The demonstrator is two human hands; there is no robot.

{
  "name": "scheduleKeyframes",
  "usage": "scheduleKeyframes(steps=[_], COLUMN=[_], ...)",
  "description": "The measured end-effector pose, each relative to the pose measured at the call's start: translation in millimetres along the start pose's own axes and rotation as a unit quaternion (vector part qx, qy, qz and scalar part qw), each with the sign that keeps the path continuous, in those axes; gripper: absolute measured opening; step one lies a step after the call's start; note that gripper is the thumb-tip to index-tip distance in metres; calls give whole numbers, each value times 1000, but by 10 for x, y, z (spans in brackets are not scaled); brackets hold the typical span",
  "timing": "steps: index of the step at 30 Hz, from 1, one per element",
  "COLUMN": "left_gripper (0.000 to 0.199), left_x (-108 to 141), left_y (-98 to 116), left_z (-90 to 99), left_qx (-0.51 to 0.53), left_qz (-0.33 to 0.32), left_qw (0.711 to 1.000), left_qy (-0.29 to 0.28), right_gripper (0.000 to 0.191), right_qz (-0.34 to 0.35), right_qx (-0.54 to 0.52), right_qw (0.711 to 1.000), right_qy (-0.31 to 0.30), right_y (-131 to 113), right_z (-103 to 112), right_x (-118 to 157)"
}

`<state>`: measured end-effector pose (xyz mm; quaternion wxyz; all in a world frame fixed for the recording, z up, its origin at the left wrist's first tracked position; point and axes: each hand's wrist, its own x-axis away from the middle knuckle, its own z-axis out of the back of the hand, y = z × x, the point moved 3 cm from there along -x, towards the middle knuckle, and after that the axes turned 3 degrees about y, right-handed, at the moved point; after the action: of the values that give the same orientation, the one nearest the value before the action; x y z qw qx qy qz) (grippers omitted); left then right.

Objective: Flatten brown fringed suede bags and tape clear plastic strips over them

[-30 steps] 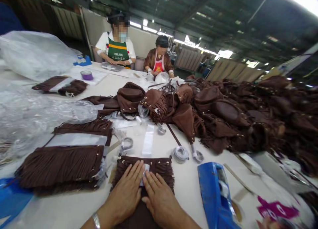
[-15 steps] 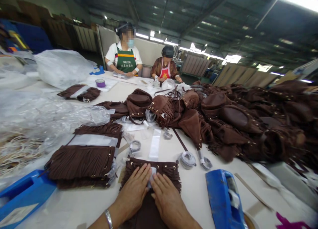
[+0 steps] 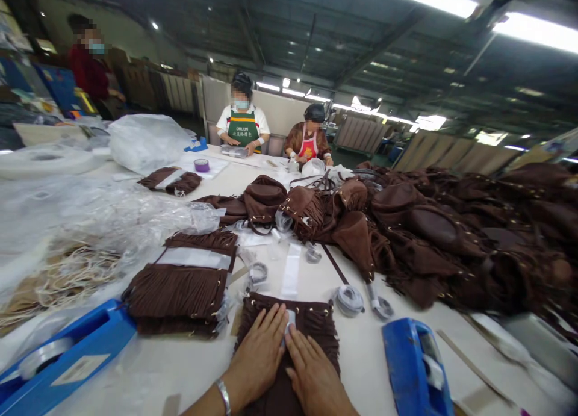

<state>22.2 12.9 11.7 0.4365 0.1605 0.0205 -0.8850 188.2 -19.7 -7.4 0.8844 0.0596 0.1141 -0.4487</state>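
Observation:
A brown fringed bag [image 3: 316,322] lies flat on the table in front of me, with gold eyelets along its far edge. My left hand [image 3: 262,347] rests on it with the fingers stretched out. Beside it, my right hand [image 3: 313,368] lies flat too, its fingertips near the left hand's. Between them shows a strip of pale wrapping [image 3: 289,322], partly hidden by the fingers. A silver bracelet [image 3: 223,396] circles my left wrist. Just past the bag lies a white strip [image 3: 291,268]. Coils of grey-wrapped strap [image 3: 348,300] sit close by.
Stacked fringed bags [image 3: 178,292] stand at the left near a blue tape dispenser [image 3: 76,359]. Another dispenser [image 3: 418,368] is at the right. A big heap of brown bags [image 3: 451,241] fills the right side. Co-workers [image 3: 244,124] stand across the table; clear plastic [image 3: 149,217] covers the left.
The view has swung left, so the scene sits further right and a person in dark red now shows at far left. Both hands stay on the bag.

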Motion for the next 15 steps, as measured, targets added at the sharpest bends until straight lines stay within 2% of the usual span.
scheduleKeyframes(steps=[5,8,11,13,15], left_gripper=[66,66,67,67,63], left_x=[80,97,102,97,71], left_y=[177,188,153,139,130], left_z=[-51,-89,-109,-132,-179], left_qx=[-9,-4,16,40,69], left_qz=[11,21,15,4,6], left_qw=[999,999,999,999,997], left_qy=[31,39,40,34,42], right_gripper=[59,55,37,31,25], right_qz=[44,55,41,-11,-27], right_qx=[37,34,-31,-68,-81], right_qw=[998,998,997,996,995], right_qy=[10,-25,-65,-61,-58], right_y=[46,72,76,37,-99], right_z=[-72,64,431,708,866], right_x=[172,99,-290,-715,-1164])
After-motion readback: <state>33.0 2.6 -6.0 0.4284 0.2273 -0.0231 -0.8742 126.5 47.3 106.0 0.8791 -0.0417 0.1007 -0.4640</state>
